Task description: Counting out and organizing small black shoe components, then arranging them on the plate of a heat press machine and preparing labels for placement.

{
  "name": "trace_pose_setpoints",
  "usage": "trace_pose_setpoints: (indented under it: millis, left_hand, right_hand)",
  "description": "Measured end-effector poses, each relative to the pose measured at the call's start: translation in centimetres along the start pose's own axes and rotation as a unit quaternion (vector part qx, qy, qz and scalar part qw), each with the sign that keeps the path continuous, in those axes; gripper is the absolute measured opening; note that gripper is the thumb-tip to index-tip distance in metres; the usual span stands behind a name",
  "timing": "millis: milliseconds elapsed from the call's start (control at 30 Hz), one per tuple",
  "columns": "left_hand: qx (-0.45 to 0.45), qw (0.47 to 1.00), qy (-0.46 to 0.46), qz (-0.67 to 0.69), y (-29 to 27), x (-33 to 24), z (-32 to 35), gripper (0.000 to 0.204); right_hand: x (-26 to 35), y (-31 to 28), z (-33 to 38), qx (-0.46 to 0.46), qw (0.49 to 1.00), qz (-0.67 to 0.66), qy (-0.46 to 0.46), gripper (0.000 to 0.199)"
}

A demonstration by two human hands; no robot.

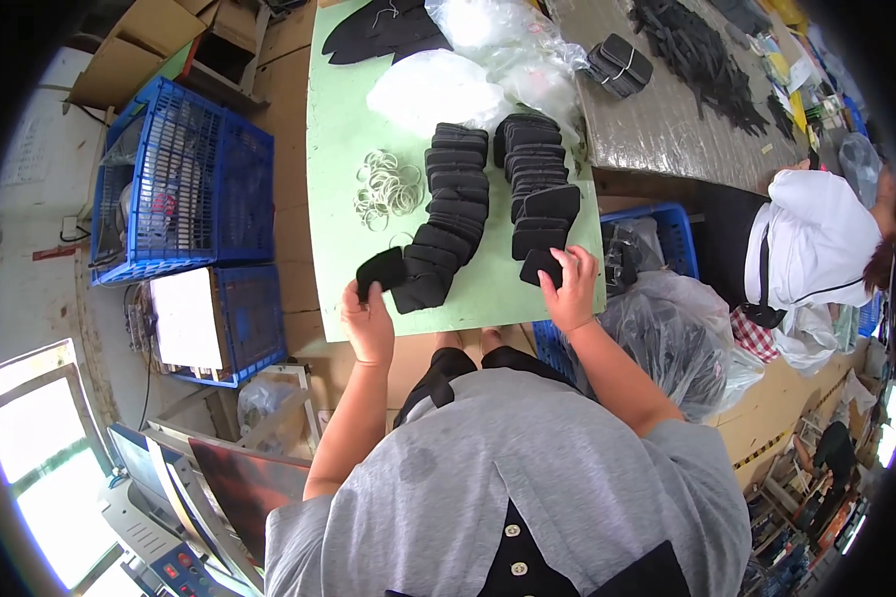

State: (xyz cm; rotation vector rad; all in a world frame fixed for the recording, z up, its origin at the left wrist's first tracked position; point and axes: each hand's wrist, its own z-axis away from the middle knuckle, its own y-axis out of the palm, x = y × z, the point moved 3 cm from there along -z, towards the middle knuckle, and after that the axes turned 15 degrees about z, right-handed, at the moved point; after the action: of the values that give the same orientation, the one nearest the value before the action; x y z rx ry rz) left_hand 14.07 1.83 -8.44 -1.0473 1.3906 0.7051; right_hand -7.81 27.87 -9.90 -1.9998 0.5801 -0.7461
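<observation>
Clock centred on the green table (343, 289), 12 pointing away from the wearer.

Left hand (369, 323) at 7, near table edge: thumb and fingers pinched on the near side of a black pad (380, 269). Thumb on top, the fingers partly hidden at the pad's left edge. Pad sits just left of the near end of the left pad row (453, 209). That row curves from about 12 down to 6, pads overlapping.

Right hand (570, 291) at 4–5: fingers curled, thumb and index a little apart, both touching the right side of a dark end pad (540, 267). Can't tell if it's clamped or only touched. It lies at the 6 o'clock end of the right pad row (538, 179), which runs along the 2–4 side.

Also on table: pale rubber bands (388, 187) heaped at 9, clear plastic bags (498, 40) at 12–1, black fabric (388, 32) at 11.

Off table: blue crates (184, 184) at 9, strapped black bundle (619, 65) at 2 on the grey table (657, 139), co-worker in white top (816, 239) at 3–4.
</observation>
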Motion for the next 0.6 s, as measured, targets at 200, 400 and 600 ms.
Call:
trace_pose_setpoints:
  millis: [200, 400, 600]
  left_hand:
    - [0.249, 0.927, -0.247, 0.13, 10.3, -2.7, 3.7, 0.023]
    - [0.327, 0.942, -0.071, 0.019, 15.4, -1.1, 3.0, 0.022]
    - [0.24, 0.971, 0.01, 0.015, 18.0, -2.3, -6.5, 0.014]
  right_hand:
    - [4.0, -2.1, 0.2, 0.078, 0.93, -0.348, 0.09, 0.037]
    - [-1.5, 0.3, 1.7, 0.166, 0.917, -0.247, 0.265, 0.039]
    - [-1.4, -2.0, -3.2, -0.005, 0.997, -0.037, 0.06, 0.051]
